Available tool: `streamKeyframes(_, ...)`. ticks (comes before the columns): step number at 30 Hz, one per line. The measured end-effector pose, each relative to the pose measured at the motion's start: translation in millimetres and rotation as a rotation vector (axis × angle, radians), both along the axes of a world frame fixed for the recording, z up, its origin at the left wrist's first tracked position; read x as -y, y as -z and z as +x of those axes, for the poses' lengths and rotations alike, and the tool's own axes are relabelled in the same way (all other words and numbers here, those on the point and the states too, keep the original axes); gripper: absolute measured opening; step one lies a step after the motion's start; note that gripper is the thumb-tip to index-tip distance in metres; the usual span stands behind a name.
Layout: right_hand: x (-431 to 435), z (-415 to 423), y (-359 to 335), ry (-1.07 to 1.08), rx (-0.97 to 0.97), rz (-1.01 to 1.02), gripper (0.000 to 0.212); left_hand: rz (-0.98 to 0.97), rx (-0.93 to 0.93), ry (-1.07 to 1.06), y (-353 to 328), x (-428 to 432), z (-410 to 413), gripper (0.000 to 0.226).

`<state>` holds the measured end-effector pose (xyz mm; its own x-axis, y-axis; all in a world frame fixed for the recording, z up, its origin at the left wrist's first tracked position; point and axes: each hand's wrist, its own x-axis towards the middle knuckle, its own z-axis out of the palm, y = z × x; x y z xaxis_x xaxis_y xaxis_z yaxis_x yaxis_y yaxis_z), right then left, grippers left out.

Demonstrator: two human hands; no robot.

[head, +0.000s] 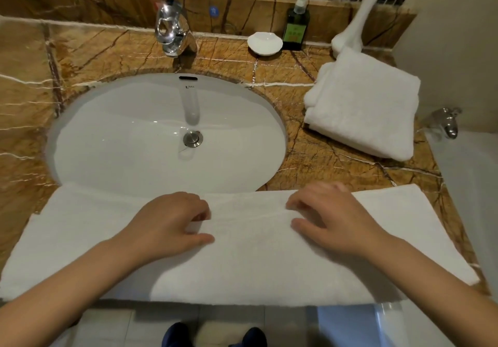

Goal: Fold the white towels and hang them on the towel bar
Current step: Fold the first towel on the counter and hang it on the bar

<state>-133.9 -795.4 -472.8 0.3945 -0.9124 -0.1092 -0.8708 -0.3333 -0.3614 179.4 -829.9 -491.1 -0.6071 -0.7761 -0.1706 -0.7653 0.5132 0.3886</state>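
White towel (256,265) flat on countertop (310,163) edge, 6 o'clock of sink (121,152). Left hand (172,220) curled, pinching crease mid-towel. Right hand (331,217) arched on towel, grip unclear. Folded towels (363,109) at 3 o'clock.

The white terry-cloth towel spread flat (256,260) is soft, matt and finely napped, and so is the folded white terry towel stack (363,109). The brown veined marble worktop (310,163) is polished smooth with a low sheen. The white oval ceramic basin (121,136) is glazed and glossy, with streaks of light on it. The curved chrome tap (172,31) is mirror-bright metal; the round metal drain plug (193,139) looks brushed. The small white glazed dish (265,43) and the tall white vase (358,23) are smooth and shiny. The dark green pump bottle (296,31) is glossy, plastic or glass.
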Motion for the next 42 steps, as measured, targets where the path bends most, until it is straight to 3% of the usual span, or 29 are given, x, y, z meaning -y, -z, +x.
streamKeyframes(8,19.1,9.2,-4.7,0.006,-0.102,0.141,0.035,0.128,-0.005,0.025,-12.1,11.9,3.0,0.024)
streamKeyframes(13,8.2,2.5,-14.7,-0.021,-0.341,-0.015,0.035,0.126,0.057,0.053,-20.8,15.5,-4.3,0.021)
streamKeyframes(16,0.9,-13.6,-15.4,-0.008,-0.405,-0.096,0.026,0.093,-0.009,0.053,-26.8,11.0,4.9,0.034)
streamKeyframes(18,-4.8,-22.8,-19.2,0.003,-0.378,-0.162,0.022,0.110,-0.095,0.056,-35.5,5.0,11.0,0.041)
streamKeyframes(19,-7.8,-26.0,-22.9,0.001,-0.335,-0.168,0.021,0.149,-0.141,0.057,-40.0,1.9,13.1,0.034)
streamKeyframes(21,-10.0,-27.5,-31.5,0.012,-0.203,-0.139,0.024,0.224,-0.268,0.014,-48.0,-0.2,14.8,0.025)
streamKeyframes(24,-0.7,-23.1,-25.5,0.121,-0.033,-0.038,0.027,0.180,-0.365,-0.095,-45.7,9.8,14.7,0.026)
streamKeyframes(27,12.6,-16.8,5.1,0.232,-0.114,0.021,0.025,0.082,-0.217,-0.186,-23.1,24.7,9.0,0.021)
streamKeyframes(30,16.8,-13.5,24.5,0.301,-0.177,-0.116,0.023,-0.074,-0.021,-0.198,1.9,28.1,2.2,0.015)
streamKeyframes(36,12.5,-21.2,32.5,0.388,-0.217,-0.227,0.031,-0.094,0.052,-0.302,21.0,26.7,6.6,0.035)
streamKeyframes(39,12.4,-33.3,32.9,0.397,-0.284,-0.270,0.034,0.104,-0.075,-0.285,31.7,33.6,15.0,0.046)
streamKeyframes(42,8.3,-55.7,29.5,0.321,-0.168,-0.293,0.025,0.299,-0.184,-0.290,34.1,42.6,22.5,0.057)
